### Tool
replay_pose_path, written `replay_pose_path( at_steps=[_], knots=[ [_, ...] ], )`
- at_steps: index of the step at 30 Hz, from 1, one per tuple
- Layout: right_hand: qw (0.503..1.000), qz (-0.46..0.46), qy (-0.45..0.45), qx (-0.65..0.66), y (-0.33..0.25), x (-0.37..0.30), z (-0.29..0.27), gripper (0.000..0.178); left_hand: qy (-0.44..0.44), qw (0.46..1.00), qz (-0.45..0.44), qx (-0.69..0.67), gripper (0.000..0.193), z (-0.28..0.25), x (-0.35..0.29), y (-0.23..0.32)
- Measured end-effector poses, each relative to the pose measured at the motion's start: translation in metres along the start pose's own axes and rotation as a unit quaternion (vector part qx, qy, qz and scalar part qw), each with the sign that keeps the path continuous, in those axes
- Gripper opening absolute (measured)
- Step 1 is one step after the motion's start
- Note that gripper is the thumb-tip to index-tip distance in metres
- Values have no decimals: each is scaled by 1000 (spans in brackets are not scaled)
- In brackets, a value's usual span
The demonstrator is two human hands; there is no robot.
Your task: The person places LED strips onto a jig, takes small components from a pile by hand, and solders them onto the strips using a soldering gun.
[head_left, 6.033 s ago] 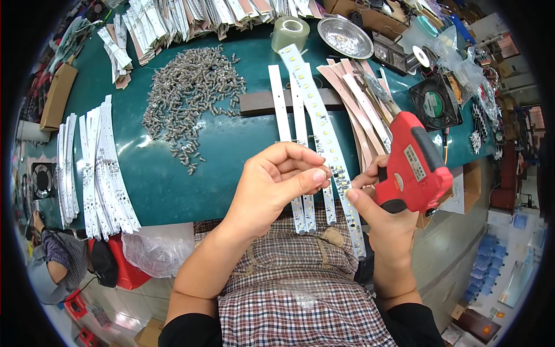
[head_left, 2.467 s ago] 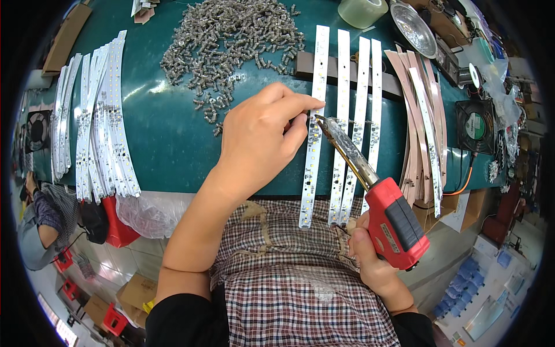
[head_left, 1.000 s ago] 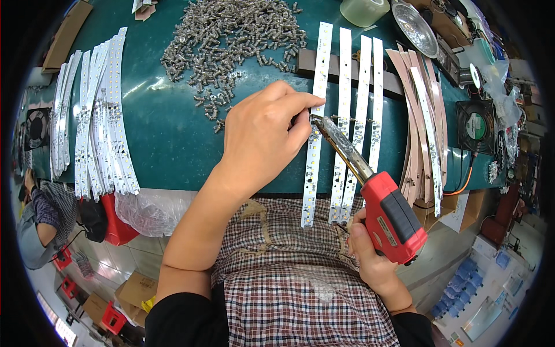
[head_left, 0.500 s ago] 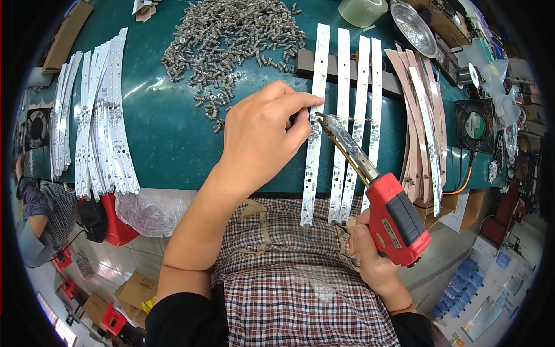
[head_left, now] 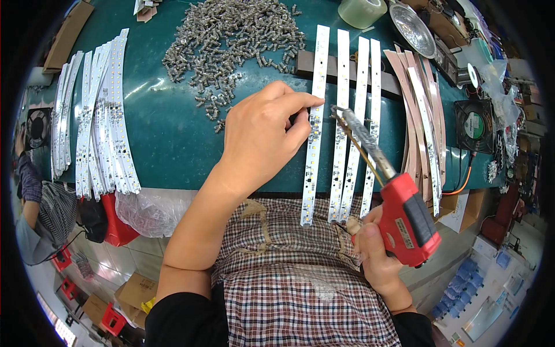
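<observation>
My left hand (head_left: 263, 127) touches the LED strip (head_left: 312, 162), likely to steady it; pinch unclear. My right hand (head_left: 378, 254) grips the soldering gun (head_left: 408, 217).

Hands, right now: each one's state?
Left hand: index finger extended to an LED strip; whether it pinches anything can't be told.
Right hand: closed, holding a red-and-black soldering gun.

A red soldering gun (head_left: 409, 218), LED strips (head_left: 312, 168) and heaped metal parts (head_left: 234, 37) show an electronics workshop.
</observation>
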State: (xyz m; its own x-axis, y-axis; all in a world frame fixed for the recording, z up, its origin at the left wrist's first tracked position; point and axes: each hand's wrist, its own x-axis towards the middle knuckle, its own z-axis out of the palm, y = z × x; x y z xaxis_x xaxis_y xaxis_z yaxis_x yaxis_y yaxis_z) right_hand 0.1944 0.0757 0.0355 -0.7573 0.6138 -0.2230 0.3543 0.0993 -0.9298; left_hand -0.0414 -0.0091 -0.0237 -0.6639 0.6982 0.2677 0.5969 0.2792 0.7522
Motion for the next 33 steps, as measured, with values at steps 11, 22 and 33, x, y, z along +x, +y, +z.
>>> replay_pose_path(
  at_steps=[11,22,33],
  knots=[
    [888,-166,414,-115,-14,-3,-63,12,-23,998,-51,-21,28,-5,0,10],
    [767,-204,372,-481,6,70,-90,44,-70,994,-73,-27,39,-10,-2,26],
    [791,-175,335,-481,13,102,-92,52,-87,983,-121,-108,49,1,-8,32]
  ],
)
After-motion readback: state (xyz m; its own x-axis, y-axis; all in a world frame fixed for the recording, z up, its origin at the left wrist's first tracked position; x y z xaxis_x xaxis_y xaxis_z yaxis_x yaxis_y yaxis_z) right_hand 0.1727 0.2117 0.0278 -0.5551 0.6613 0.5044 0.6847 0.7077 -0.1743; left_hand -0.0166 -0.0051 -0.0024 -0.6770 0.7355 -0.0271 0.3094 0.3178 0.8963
